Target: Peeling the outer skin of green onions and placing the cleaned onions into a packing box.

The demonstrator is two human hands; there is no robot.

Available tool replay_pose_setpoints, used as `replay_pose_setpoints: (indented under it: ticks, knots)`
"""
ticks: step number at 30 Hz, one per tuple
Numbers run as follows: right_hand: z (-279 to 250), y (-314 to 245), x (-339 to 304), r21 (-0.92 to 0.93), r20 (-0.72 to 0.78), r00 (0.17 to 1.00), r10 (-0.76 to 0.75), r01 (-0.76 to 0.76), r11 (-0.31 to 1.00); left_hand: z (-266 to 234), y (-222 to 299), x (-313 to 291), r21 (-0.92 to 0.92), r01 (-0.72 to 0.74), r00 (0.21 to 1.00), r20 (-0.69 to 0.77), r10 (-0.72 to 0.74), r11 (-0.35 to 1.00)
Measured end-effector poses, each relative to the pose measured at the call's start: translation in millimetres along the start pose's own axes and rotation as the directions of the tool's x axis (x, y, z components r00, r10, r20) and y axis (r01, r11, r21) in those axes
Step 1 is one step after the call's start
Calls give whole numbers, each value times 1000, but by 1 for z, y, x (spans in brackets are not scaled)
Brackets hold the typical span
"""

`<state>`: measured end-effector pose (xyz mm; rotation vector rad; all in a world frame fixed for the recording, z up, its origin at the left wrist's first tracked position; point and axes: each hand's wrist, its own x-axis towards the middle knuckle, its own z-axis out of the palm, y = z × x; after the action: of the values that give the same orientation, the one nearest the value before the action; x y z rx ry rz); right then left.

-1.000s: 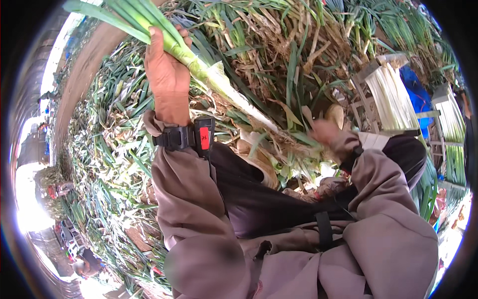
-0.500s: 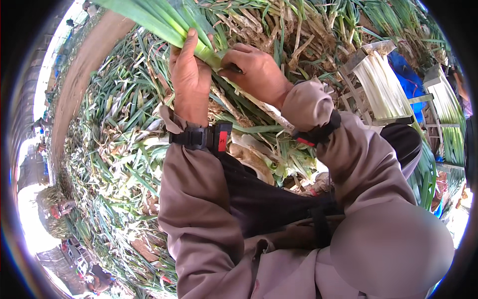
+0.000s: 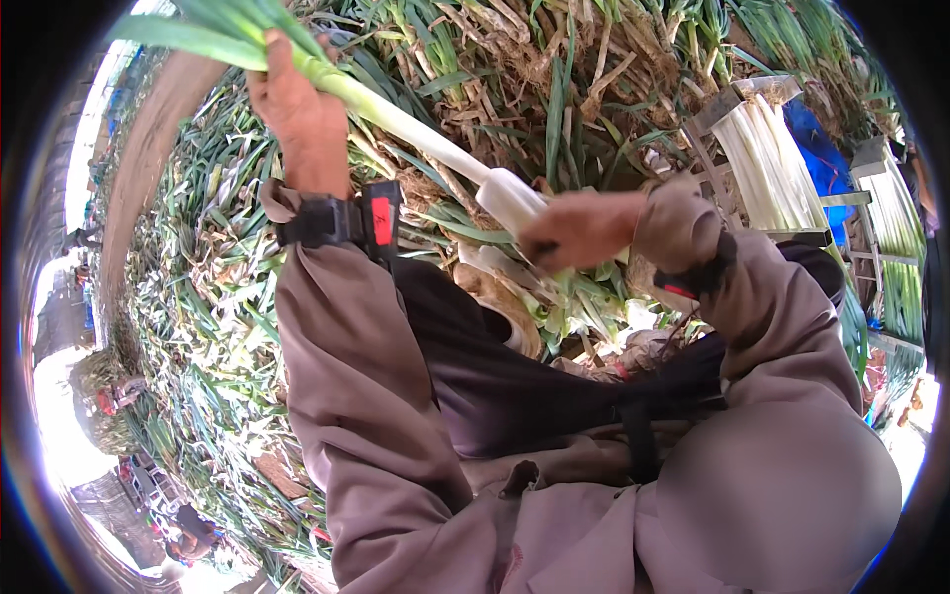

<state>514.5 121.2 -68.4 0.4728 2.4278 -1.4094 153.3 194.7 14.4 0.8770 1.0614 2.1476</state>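
Closest in, brown sleeves [image 3: 366, 366] and black trousers [image 3: 534, 386] fill the lower part of the view, with a black strap [image 3: 325, 220] round the left wrist. Just beyond the lap, the right hand [image 3: 584, 228] is blurred, its fingers apparently closed on a loose white outer sheath [image 3: 510, 201] around the lower shank of a leek [image 3: 411, 129]; how each finger sits cannot be told. Farther out, the left hand [image 3: 302, 124] grips the same leek just below its green leaves [image 3: 198, 38], thumb on the near side. The leek hangs aslant between both hands, leaves up and left, lower end hidden by the right hand.

It should be light for its length, the shank fairly stiff yet apt to snap if bent hard, and the leaves soft and easily creased. Bared white flesh is likely moist and slippery, so the firmest hold is the thick neck where leaves meet shank; the sheath looks thin and would probably tear if pinched at its edge.

Around lies a litter of leaves [image 3: 218, 297], and ahead a heap of leeks with roots [image 3: 594, 49]. To the right, a rack [image 3: 712, 117] holds stacked white shanks [image 3: 762, 163] near a blue sheet [image 3: 816, 139]. Far left, a strip of bare earth [image 3: 158, 148] curves past.
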Motion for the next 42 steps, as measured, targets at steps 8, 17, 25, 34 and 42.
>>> replay_pose_setpoints:
  ticks: [8, 17, 25, 34, 42]
  knots:
    - [149, 131, 7, 22, 45, 994, 102, -103, 994, 15, -36, -20, -22, 108, 992, -68, -109, 994]
    - [62, 80, -18, -333, -822, 531, -205, -157, 930, -27, -6, -35, 607, -141, 986, 160, 54, 782]
    - [0, -22, -32, 389, -510, 860, 15, 215, 896, -89, 5, 15, -317, 420, 905, 218, -366, 851]
    - [9, -71, -33, -9, -633, 726, -270, 342, 940, -158, -25, 19, -560, 539, 819, 174, -547, 629]
    - [40, -94, -90, -372, -715, 634, -296, 14, 928, -109, -45, 2, -557, 511, 836, 143, -530, 655]
